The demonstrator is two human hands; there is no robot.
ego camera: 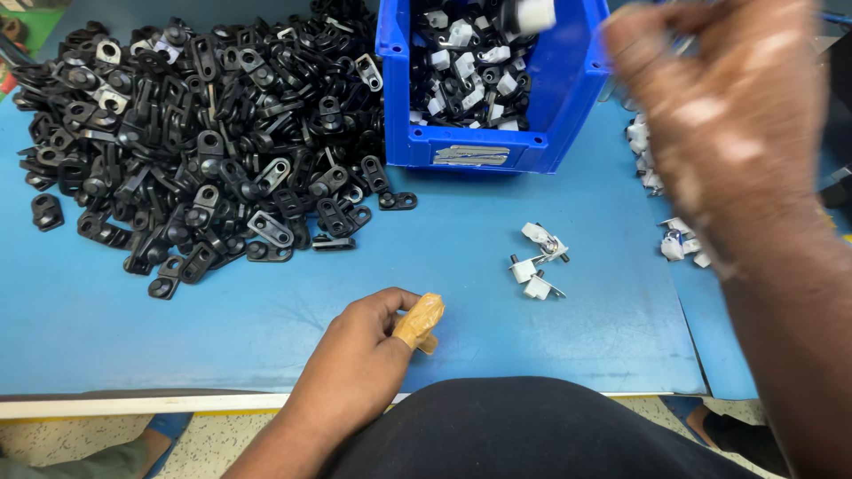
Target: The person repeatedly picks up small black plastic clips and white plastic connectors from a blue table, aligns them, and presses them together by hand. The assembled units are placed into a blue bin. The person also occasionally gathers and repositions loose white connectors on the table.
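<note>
My left hand rests on the blue table near the front edge, its fingers curled in and tan tape wrapped round the thumb; nothing shows in it. My right hand is raised and blurred at the upper right, just beside the right wall of a blue bin. Its fingers are loosely curled, and I cannot tell whether it holds anything. A blurred white piece is above the bin, which contains mixed black and white parts. Three small white clips with metal pins lie between my hands.
A large heap of black plastic brackets covers the table's left and back. More white clips lie at the right and behind my right hand. My dark-clothed lap is at the bottom edge.
</note>
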